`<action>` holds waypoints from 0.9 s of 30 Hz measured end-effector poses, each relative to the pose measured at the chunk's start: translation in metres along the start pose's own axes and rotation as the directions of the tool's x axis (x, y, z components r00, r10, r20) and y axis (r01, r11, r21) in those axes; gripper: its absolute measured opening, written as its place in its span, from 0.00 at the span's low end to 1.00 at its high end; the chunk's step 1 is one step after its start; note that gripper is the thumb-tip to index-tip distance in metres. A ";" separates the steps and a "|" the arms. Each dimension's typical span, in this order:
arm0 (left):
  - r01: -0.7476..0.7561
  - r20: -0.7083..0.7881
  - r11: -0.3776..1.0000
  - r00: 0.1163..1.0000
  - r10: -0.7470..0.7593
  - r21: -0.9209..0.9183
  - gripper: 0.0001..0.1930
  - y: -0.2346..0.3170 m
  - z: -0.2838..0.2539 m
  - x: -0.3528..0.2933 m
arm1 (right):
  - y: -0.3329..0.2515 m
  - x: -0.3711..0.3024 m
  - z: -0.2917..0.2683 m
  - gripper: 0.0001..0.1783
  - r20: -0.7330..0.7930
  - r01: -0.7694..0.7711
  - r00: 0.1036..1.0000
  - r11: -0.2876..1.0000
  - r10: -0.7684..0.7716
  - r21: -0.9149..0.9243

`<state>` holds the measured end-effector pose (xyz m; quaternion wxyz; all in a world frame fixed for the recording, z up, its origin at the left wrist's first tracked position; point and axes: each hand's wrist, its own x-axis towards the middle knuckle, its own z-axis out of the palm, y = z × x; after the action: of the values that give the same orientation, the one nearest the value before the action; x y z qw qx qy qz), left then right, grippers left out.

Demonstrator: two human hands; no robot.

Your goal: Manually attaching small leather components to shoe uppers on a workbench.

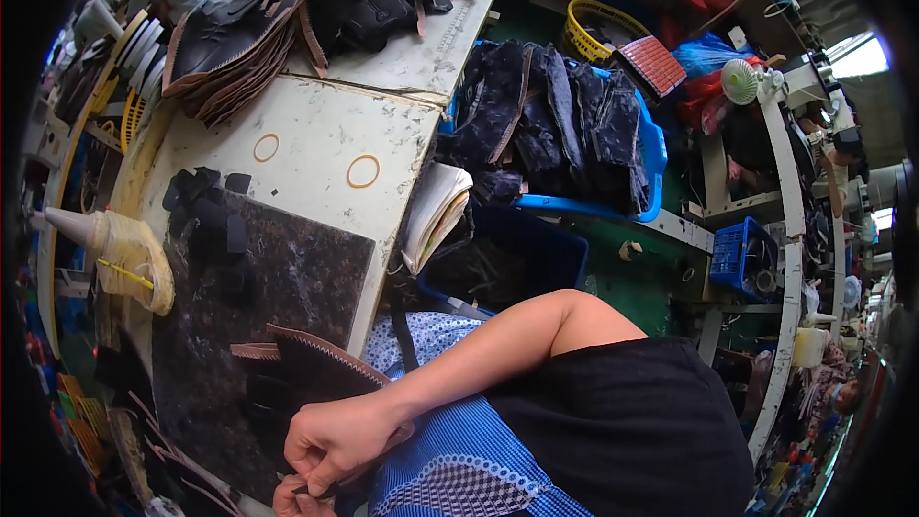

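My right hand (337, 440) reaches in from the right, its fingers pinched on the lower edge of a dark leather shoe piece (311, 369) with a brown stitched rim. The piece lies on a dark speckled stone slab (297, 268). Only the knuckles of my left hand (299, 500) show at the bottom edge, just under the right hand, curled around the same piece. A blue patterned apron (459, 460) covers my lap beneath both hands.
The slab sits on a worn white worktable (316, 134) with two rubber bands (363, 170), small black cut pieces (206, 201) and a glue-crusted cone (115, 244). Stacked leather uppers (239, 48) lie beyond. A blue crate (574, 134) of dark uppers and an open notebook (436, 211) are alongside.
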<state>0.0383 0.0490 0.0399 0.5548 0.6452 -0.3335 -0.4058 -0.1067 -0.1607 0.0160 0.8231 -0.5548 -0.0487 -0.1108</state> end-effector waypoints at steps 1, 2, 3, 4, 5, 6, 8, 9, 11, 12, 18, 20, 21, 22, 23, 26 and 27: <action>0.000 -0.013 0.997 1.000 -0.001 -0.072 0.16 -0.002 0.000 0.000 | 0.001 0.001 0.001 0.12 0.013 0.017 1.000 0.998 -0.018 0.064; 0.006 -0.018 0.996 1.000 -0.007 -0.085 0.17 -0.003 0.001 -0.001 | 0.003 0.001 0.001 0.12 0.021 0.017 1.000 0.998 -0.018 0.063; 0.002 -0.010 0.996 1.000 -0.003 -0.087 0.17 -0.003 0.001 -0.001 | 0.004 0.000 0.000 0.12 0.015 0.020 1.000 0.998 -0.021 0.057; 0.007 -0.004 0.994 1.000 -0.008 -0.109 0.17 -0.004 0.002 -0.001 | 0.003 0.000 0.000 0.12 0.031 0.008 0.999 0.999 -0.009 0.041; 0.014 0.002 0.991 1.000 -0.014 -0.132 0.17 -0.004 0.002 -0.001 | 0.002 -0.001 0.000 0.12 0.048 -0.005 0.999 1.000 0.004 0.026; 0.013 0.003 0.991 1.000 -0.013 -0.135 0.17 -0.005 0.001 0.000 | 0.003 -0.001 0.000 0.12 0.048 -0.007 0.999 1.000 0.006 0.023; -0.058 0.064 0.996 0.996 0.062 -0.064 0.18 -0.006 -0.002 0.002 | 0.005 0.002 0.001 0.12 0.059 -0.006 0.998 1.000 0.006 -0.005; -0.059 0.057 0.996 0.996 0.063 -0.067 0.18 -0.007 -0.003 0.001 | 0.006 0.002 0.002 0.12 0.065 -0.010 0.998 1.000 0.010 -0.005; -0.071 0.056 0.994 0.996 0.076 -0.086 0.19 -0.008 -0.004 0.000 | 0.001 0.004 0.003 0.12 0.044 0.080 0.996 0.989 -0.075 -0.126; -0.073 0.046 0.993 0.996 0.077 -0.089 0.19 -0.009 -0.006 0.000 | -0.001 0.004 0.004 0.12 0.054 0.076 0.996 0.989 -0.070 -0.125; -0.127 0.081 0.974 0.986 0.144 -0.189 0.19 -0.008 -0.004 -0.002 | 0.000 0.008 0.010 0.13 0.074 0.120 0.991 0.985 -0.111 -0.126; -0.071 0.043 0.987 0.996 0.077 -0.141 0.18 -0.008 -0.007 -0.004 | 0.000 0.008 0.008 0.13 0.059 0.101 0.994 0.982 -0.093 -0.158; -0.069 0.043 0.987 0.996 0.076 -0.143 0.18 -0.007 -0.007 -0.004 | 0.000 0.008 0.008 0.13 0.058 0.099 0.994 0.983 -0.090 -0.158; -0.044 0.024 0.991 0.999 0.048 -0.127 0.18 -0.005 -0.007 -0.003 | -0.001 0.007 0.007 0.13 0.042 0.086 0.996 0.980 -0.080 -0.181; -0.019 0.007 0.994 1.000 0.020 -0.110 0.18 -0.005 -0.006 -0.001 | -0.003 0.007 0.006 0.13 0.023 0.073 0.997 0.976 -0.070 -0.203; -0.063 -0.005 0.997 0.998 0.063 -0.041 0.19 -0.003 -0.006 0.005 | -0.005 0.006 0.005 0.13 -0.023 0.047 0.998 0.984 -0.052 -0.173; -0.055 0.006 0.998 0.998 0.056 -0.037 0.19 -0.004 -0.007 0.006 | -0.004 0.007 0.004 0.13 -0.035 0.048 0.998 0.985 -0.054 -0.167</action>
<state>0.0470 0.0473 0.0352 0.5766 0.6238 -0.3456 -0.3986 -0.1008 -0.1589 0.0227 0.7716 -0.6179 -0.0372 -0.1464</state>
